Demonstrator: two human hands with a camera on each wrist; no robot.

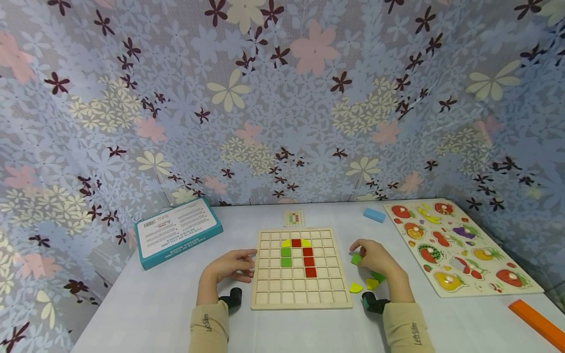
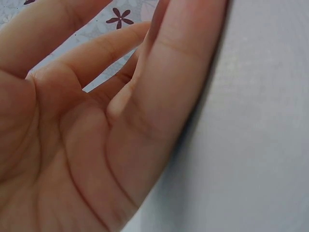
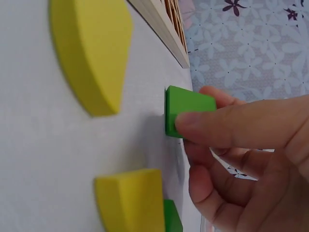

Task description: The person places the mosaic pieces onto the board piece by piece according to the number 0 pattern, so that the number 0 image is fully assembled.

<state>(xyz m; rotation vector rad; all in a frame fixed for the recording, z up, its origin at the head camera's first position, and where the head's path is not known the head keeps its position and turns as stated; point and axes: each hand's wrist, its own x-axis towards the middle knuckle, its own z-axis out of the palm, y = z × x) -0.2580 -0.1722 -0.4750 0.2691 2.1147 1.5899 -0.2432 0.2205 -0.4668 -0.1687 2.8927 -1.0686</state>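
Observation:
A wooden grid board (image 1: 302, 308) lies on the table with red tiles (image 1: 310, 262), green tiles (image 1: 286, 257) and yellow curved tiles (image 1: 306, 243) set in an arch shape. To the right of the board, my right hand (image 1: 380, 257) pinches a green square tile (image 3: 188, 104) between thumb and fingers, just over the tabletop. Near that hand lie two yellow quarter-round tiles (image 1: 355, 288) and another green tile (image 1: 378, 277), partly hidden. At the board's left edge, my left hand (image 1: 230, 266) rests with loosely bent fingers and holds nothing.
A small pattern card (image 1: 294, 218) lies behind the board. A teal and white box (image 1: 178, 233) is at the left. At the right are a blue block (image 1: 374, 214), a fruit puzzle board (image 1: 459, 250) and an orange bar (image 1: 536, 321). A flowered cloth hangs behind.

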